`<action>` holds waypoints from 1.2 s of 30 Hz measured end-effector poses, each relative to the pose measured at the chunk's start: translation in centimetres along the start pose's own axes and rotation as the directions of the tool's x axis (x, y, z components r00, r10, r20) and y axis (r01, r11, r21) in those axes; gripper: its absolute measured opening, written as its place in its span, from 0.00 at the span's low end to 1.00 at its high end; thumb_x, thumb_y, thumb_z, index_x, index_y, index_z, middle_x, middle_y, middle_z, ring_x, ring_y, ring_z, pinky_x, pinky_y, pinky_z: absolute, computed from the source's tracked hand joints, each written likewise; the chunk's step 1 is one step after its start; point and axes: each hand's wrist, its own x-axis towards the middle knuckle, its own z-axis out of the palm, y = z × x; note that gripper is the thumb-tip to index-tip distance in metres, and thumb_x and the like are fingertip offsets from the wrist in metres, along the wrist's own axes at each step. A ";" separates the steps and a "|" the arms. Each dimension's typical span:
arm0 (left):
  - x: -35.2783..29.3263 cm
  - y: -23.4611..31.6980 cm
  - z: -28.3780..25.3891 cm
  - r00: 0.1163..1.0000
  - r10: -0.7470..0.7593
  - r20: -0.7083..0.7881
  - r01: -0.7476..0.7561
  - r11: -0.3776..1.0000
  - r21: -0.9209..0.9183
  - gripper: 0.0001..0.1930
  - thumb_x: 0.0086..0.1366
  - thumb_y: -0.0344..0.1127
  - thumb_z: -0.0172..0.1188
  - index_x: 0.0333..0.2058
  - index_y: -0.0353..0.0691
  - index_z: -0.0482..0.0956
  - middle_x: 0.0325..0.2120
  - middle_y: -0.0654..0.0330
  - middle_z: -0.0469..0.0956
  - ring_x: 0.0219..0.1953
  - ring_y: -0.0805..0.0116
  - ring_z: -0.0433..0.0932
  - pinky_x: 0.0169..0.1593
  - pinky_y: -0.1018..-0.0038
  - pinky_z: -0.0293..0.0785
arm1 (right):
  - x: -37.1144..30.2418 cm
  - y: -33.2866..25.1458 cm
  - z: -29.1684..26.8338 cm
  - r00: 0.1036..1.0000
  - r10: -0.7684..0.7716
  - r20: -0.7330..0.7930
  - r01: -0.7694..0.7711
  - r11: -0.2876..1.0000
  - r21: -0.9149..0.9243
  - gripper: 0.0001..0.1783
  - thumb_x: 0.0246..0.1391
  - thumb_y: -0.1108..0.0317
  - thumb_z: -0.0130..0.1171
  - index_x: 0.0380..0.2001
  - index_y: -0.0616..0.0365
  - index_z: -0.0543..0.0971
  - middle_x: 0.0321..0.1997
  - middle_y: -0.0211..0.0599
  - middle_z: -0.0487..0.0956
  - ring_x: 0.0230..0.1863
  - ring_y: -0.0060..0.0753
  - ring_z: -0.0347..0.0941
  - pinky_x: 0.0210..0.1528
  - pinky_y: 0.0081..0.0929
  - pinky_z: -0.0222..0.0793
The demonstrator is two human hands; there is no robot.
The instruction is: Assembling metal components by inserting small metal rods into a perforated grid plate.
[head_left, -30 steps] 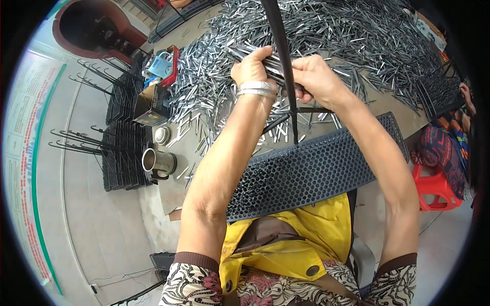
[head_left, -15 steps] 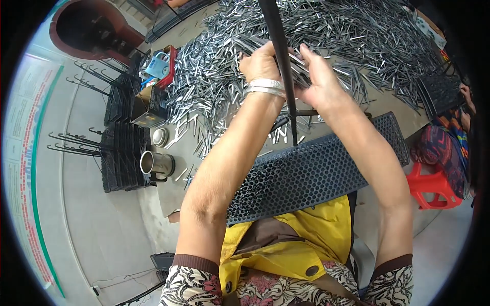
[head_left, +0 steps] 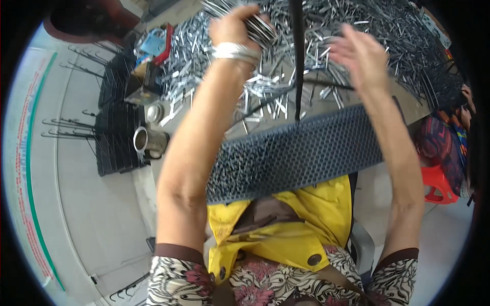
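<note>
Clutching metal strips (head_left: 263, 31) at upper centre, the left hand (head_left: 234, 29) curls its fingers; the right hand (head_left: 365, 55) has fingers spread. The tray (head_left: 326, 144) looks filled at left, unfilled at right.

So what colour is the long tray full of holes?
The long tray is dark grey, close to black; the head view shows it best.

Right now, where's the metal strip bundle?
Head view, top, left of centre: the metal strip bundle is held in the left hand, left of the black upright bar.
</note>
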 end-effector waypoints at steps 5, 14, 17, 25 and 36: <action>-1.6 6.7 -6.3 0.988 -0.070 0.138 0.066 0.997 0.030 0.02 0.49 0.24 0.51 0.21 0.35 0.68 0.15 0.56 0.67 0.18 0.65 0.68 0.23 0.71 0.68 | -1.0 5.0 -14.8 0.851 -0.510 0.125 0.317 0.309 -0.897 0.22 0.50 0.59 0.56 0.41 0.68 0.72 0.35 0.45 0.77 0.36 0.35 0.74 0.41 0.23 0.67; -19.5 7.1 -17.5 0.990 -0.026 -0.139 0.041 0.994 0.106 0.07 0.50 0.26 0.55 0.28 0.27 0.70 0.20 0.54 0.71 0.20 0.65 0.71 0.20 0.71 0.71 | -1.7 11.5 -24.6 0.990 -0.139 0.013 0.076 0.461 -0.884 0.29 0.45 0.57 0.61 0.42 0.75 0.71 0.39 0.53 0.75 0.42 0.38 0.71 0.47 0.27 0.63; -24.7 6.7 -20.2 0.946 -0.001 -0.325 0.030 0.996 0.082 0.06 0.50 0.24 0.55 0.28 0.29 0.69 0.22 0.54 0.72 0.20 0.65 0.72 0.20 0.70 0.70 | -0.4 12.7 -26.7 0.990 -0.143 -0.007 0.066 0.499 -0.864 0.29 0.44 0.59 0.62 0.42 0.74 0.71 0.41 0.51 0.74 0.43 0.37 0.71 0.48 0.26 0.63; -27.1 8.1 -30.7 0.796 0.128 -0.591 -0.043 0.987 0.156 0.05 0.52 0.25 0.54 0.28 0.30 0.70 0.24 0.56 0.71 0.23 0.64 0.70 0.24 0.69 0.69 | 0.6 13.7 -27.1 0.982 -0.126 -0.142 -0.041 0.587 -0.808 0.26 0.44 0.65 0.62 0.43 0.75 0.70 0.42 0.47 0.74 0.44 0.34 0.69 0.48 0.24 0.62; -16.9 8.3 -37.9 0.493 0.308 -0.814 -0.182 0.951 0.249 0.20 0.42 0.12 0.54 0.32 0.37 0.60 0.19 0.53 0.70 0.12 0.58 0.71 0.13 0.65 0.70 | -2.3 13.4 -26.7 0.995 -0.070 -0.073 0.002 0.735 -0.678 0.15 0.46 0.72 0.59 0.35 0.72 0.73 0.36 0.37 0.74 0.37 0.25 0.69 0.43 0.20 0.63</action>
